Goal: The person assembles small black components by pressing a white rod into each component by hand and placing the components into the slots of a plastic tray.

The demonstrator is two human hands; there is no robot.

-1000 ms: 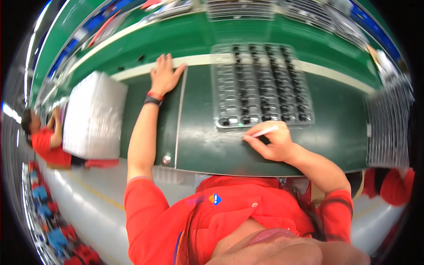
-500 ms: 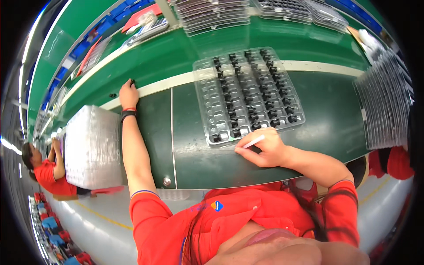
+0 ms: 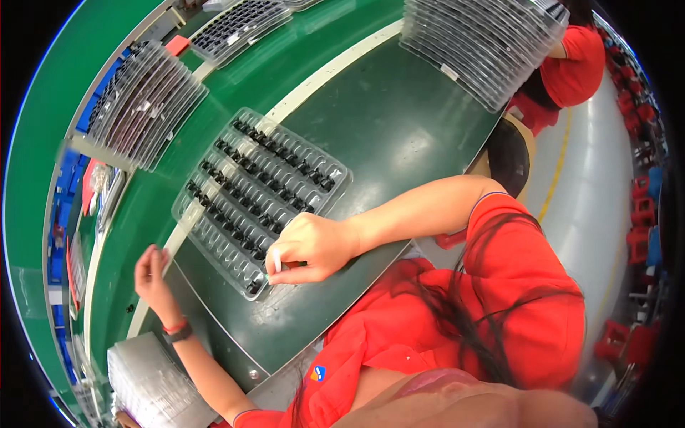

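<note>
My right hand point(image 3: 314, 246) is closed around a slim white stick-like tool point(image 3: 277, 260), whose tip is near the lower corner of a clear plastic tray point(image 3: 221, 267). Rows of small black parts point(image 3: 246, 187) fill much of that tray, and one strip along its left side has bare pockets. My left hand point(image 3: 151, 279) hovers left of the tray, by the pale strip along the green surface. Its fingertips are drawn together; what they hold, if anything, is hard to make out. A small black part point(image 3: 130, 309) lies on the green surface beside that hand.
Clear tray stacks stand at the upper right point(image 3: 485, 50), upper left point(image 3: 146, 107) and lower left point(image 3: 153, 385). A filled tray point(image 3: 239, 32) lies at the back. Someone in a red shirt point(image 3: 574, 68) is beyond the right stack; a stool point(image 3: 508, 157) stands by the table.
The view has turned, so the tray now appears slanted and further left. My left hand has lifted from the green surface toward the tray. My right hand still holds the white tool by the tray's corner.
</note>
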